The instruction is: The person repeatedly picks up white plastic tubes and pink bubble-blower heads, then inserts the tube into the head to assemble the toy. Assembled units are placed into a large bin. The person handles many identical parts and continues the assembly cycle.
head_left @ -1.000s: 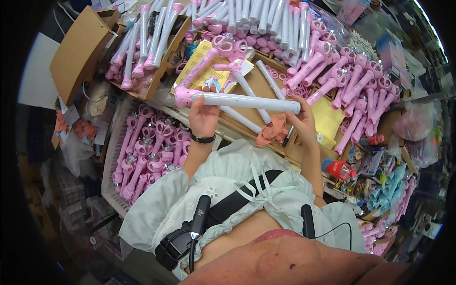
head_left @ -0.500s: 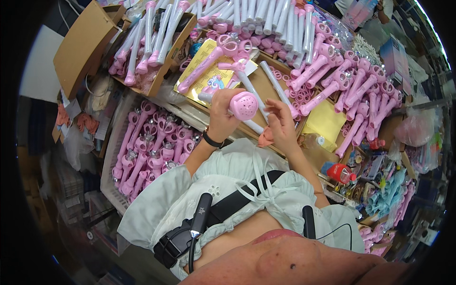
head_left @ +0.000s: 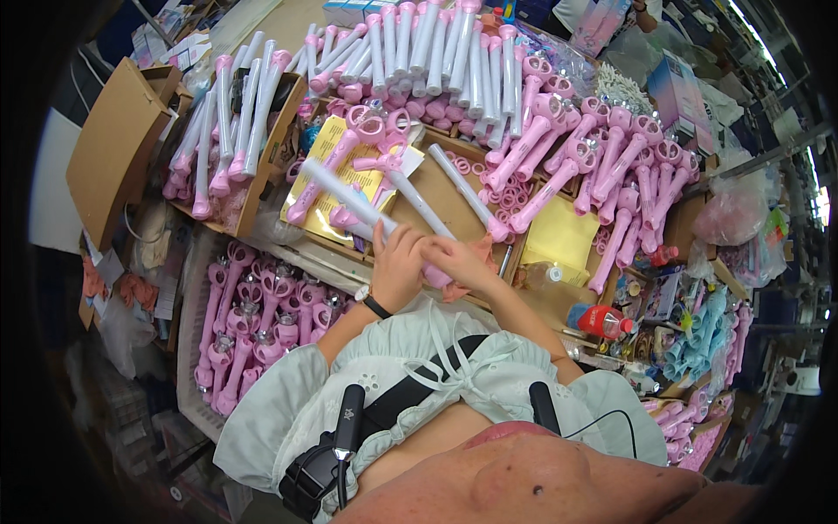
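My left hand [head_left: 398, 272] is closed around a toy wand with a white tube [head_left: 351, 203], somewhat blurred, pointing up and left. At its lower end, a pink head [head_left: 436, 277] shows partly between my hands. My right hand [head_left: 463, 265] is closed on an orange cloth [head_left: 482, 251] and presses against that pink end; its fingertips are partly hidden. Just beyond my hands lie another wand with a white tube [head_left: 421, 206] and a finished-looking pink wand [head_left: 325, 179] on a yellow printed card [head_left: 304, 208].
A crate [head_left: 185, 371] of pink wands stands at left. Cardboard boxes [head_left: 272, 179] hold white-tubed wands. More pink wands [head_left: 559, 185] pile up at right, near pink rings [head_left: 509, 203] and a yellow sheet [head_left: 559, 244]. A red-labelled bottle [head_left: 602, 321] lies by my right arm.
The wand's pink end has turned downward and its white tube now points up and left. My right hand has come in against the pink end with the cloth. The view has shifted slightly.
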`<state>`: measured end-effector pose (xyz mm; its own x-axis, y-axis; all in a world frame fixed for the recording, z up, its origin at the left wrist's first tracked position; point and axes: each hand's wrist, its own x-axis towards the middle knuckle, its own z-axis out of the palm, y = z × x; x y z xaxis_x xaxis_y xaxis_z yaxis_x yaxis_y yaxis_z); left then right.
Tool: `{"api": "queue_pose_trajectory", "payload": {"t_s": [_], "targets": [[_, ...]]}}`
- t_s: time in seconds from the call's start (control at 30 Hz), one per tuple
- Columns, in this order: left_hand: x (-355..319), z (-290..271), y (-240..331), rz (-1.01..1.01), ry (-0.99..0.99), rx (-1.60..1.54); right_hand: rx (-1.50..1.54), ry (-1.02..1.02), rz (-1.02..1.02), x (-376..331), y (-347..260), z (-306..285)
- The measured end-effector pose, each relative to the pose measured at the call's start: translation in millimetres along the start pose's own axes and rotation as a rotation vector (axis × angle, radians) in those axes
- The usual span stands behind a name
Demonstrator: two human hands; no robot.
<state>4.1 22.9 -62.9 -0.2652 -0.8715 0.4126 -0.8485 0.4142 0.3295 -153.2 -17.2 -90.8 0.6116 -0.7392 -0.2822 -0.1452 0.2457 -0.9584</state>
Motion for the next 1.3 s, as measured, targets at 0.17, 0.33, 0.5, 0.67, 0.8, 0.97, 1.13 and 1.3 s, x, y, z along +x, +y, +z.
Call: {"api": "queue_pose_trajectory", "payload": {"t_s": [0.17,0.33,0.5,0.67,0.8,0.97,1.13,1.3], "targets": [[11.5,9.8,-18.6,-0.279,0.258,-0.216,0.387,0.230,0.036,2.1,12.8,-29.4],[8.7,23.4,-45.9,-0.248,0.083,-0.333,-0.162,0.668,-0.096,113.9,7.7,-161.9],[-5.1,33.9,-57.5,-0.154,-0.071,-0.269,-0.426,0.914,0.032,228.1,0.9,-272.1],[-13.4,45.0,-66.1,-0.199,-0.090,-0.249,-0.657,1.047,-0.114,262.9,3.7,-292.3],[-14.5,56.8,-72.0,-0.181,-0.166,-0.253,-0.926,1.306,-0.329,244.7,19.2,-254.1],[-12.0,66.4,-67.8,-0.123,-0.243,-0.277,-0.515,0.754,-0.311,150.2,64.4,-159.9],[-10.5,64.0,-54.5,-0.051,-0.363,-0.299,-1.173,0.524,0.006,94.9,120.3,-102.7],[-18.3,57.7,-44.8,-0.013,-0.335,-0.277,-1.062,0.538,0.141,81.2,132.8,-104.1]]}}
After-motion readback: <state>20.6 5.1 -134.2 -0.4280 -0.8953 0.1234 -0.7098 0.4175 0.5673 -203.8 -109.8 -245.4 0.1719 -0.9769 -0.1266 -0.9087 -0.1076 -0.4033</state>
